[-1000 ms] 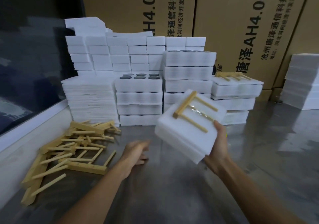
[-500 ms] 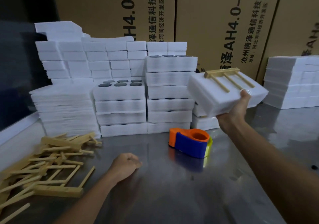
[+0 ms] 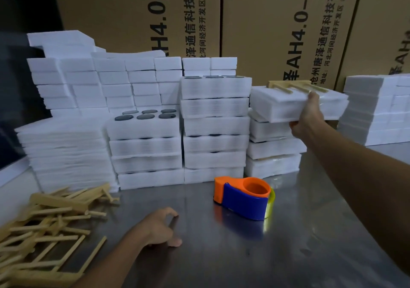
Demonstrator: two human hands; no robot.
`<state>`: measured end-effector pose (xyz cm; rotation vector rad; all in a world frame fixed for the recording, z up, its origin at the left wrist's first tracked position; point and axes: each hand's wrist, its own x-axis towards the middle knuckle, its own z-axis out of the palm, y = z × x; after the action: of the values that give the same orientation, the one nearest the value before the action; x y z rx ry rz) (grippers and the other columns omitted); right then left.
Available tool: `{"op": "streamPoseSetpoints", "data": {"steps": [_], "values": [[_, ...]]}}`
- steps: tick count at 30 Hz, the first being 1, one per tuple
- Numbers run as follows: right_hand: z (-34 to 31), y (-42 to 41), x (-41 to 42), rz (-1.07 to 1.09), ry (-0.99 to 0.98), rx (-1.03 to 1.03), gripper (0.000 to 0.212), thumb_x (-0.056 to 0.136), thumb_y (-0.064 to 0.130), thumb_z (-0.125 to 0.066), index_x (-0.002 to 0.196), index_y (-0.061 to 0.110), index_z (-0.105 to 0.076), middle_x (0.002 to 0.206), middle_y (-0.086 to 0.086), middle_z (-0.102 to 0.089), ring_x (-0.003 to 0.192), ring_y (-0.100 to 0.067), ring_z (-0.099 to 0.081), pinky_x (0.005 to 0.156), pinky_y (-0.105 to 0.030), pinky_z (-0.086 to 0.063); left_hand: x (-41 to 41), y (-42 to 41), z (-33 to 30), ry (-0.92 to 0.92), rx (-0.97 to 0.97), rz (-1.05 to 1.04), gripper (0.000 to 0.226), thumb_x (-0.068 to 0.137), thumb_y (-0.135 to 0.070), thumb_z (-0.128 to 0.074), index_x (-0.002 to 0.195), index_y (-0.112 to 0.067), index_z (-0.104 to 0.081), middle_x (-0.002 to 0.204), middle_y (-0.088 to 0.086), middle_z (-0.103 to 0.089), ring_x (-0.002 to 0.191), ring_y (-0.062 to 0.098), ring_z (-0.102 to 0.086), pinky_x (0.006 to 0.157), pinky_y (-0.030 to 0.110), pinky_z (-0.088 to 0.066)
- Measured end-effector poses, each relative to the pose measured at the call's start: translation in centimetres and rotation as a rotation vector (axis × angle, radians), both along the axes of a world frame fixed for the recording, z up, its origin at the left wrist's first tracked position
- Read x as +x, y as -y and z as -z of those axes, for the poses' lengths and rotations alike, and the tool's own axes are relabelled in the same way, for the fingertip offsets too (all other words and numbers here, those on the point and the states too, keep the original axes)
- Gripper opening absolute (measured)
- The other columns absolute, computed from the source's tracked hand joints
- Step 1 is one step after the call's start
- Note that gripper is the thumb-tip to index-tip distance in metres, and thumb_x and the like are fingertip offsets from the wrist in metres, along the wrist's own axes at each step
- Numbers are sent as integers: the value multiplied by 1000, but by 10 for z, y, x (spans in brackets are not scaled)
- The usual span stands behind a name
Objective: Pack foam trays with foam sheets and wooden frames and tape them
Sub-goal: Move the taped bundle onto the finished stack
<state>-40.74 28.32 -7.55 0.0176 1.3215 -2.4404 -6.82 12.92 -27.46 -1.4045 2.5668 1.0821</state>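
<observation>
My right hand (image 3: 307, 115) grips a taped white foam pack (image 3: 281, 104) with a wooden frame (image 3: 295, 86) on its top, holding it over a stack of finished packs (image 3: 273, 150) at the right of the foam rows. My left hand (image 3: 159, 227) rests on the steel table (image 3: 221, 254) with fingers loosely curled and holds nothing. An orange and blue tape dispenser (image 3: 243, 196) sits on the table between my hands. Loose wooden frames (image 3: 46, 225) lie in a heap at the left. Foam trays with dark discs (image 3: 144, 123) and a pile of thin foam sheets (image 3: 64, 152) stand behind.
Rows of stacked white foam blocks (image 3: 99, 81) fill the back of the table. Another foam stack (image 3: 377, 108) stands at the far right. Tall printed cardboard boxes (image 3: 277, 26) form a wall behind everything. A dark window (image 3: 13, 110) runs along the left.
My right hand has carried the taped pack up and right from the table's middle to the top of the right-hand stack, uncovering the tape dispenser. My left hand has sunk onto the table.
</observation>
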Motion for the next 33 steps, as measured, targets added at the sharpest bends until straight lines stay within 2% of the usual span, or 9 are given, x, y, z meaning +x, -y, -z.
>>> {"op": "streamPoseSetpoints", "data": {"steps": [3, 9, 15, 18, 22, 24, 26, 30, 33], "values": [[-6, 9, -13, -9, -41, 71, 58, 81, 62, -68, 117, 21, -51, 106, -1, -59, 92, -18, -61, 72, -31, -59, -6, 4, -8, 96, 35, 10, 64, 67, -27, -87, 114, -41, -47, 90, -4, -59, 75, 12, -58, 47, 18, -42], [-16, 27, -31, -49, -89, 166, 52, 83, 61, -65, 112, 22, -49, 98, 0, -51, 87, -19, -52, 68, -32, -52, -16, 6, -10, 185, 18, 54, 69, 71, -25, -85, 118, -42, -38, 92, -6, -53, 75, 10, -52, 50, 20, -42], [-18, 41, -46, -64, -94, 188, 49, 85, 59, -65, 112, 21, -49, 98, -2, -52, 89, -20, -54, 75, -34, -55, -22, 10, -9, 227, 28, 68, 73, 73, -25, -83, 121, -43, -31, 89, -7, -51, 72, 10, -52, 50, 20, -43], [-17, 47, -48, -106, -113, 207, 52, 87, 58, -66, 114, 19, -46, 97, -5, -50, 98, -25, -57, 84, -41, -60, -23, 10, -10, 229, 40, 62, 74, 73, -26, -83, 121, -44, -29, 88, -7, -51, 72, 9, -52, 50, 20, -43], [-19, 48, -49, -126, -107, 308, 60, 85, 64, -65, 115, 16, -43, 107, -11, -51, 99, -29, -58, 67, -40, -62, -21, 9, -9, 220, 24, 56, 74, 72, -27, -84, 121, -44, -31, 89, -8, -52, 75, 9, -53, 51, 20, -43], [-17, 46, -50, -127, -119, 409, 68, 84, 71, -60, 118, 14, -46, 96, -10, -49, 94, -27, -59, 56, -33, -57, -20, 9, -9, 206, 25, 51, 73, 71, -27, -84, 120, -44, -32, 90, -7, -53, 75, 9, -54, 52, 20, -43], [-13, 43, -52, -122, -150, 439, 71, 85, 71, -59, 126, 13, -49, 92, -8, -46, 91, -26, -57, 59, -29, -57, -20, 9, -9, 195, 28, 51, 73, 71, -25, -84, 120, -43, -32, 90, -7, -52, 74, 9, -53, 52, 19, -43], [-7, 41, -51, -129, -313, 424, 75, 93, 60, -55, 149, 13, -34, 141, -9, -49, 119, -29, -59, 52, -31, -60, -19, 8, -9, 176, 40, 38, 77, 71, -22, -84, 126, -41, -34, 92, -8, -50, 79, 11, -54, 57, 21, -44], [-5, 37, -47, -90, -275, 442, 75, 95, 61, -50, 153, 18, -28, 150, -7, -44, 126, -28, -57, 59, -34, -54, -19, 8, -9, 169, 50, 33, 77, 70, -23, -85, 125, -41, -34, 93, -9, -48, 80, 10, -53, 59, 21, -45]]}}
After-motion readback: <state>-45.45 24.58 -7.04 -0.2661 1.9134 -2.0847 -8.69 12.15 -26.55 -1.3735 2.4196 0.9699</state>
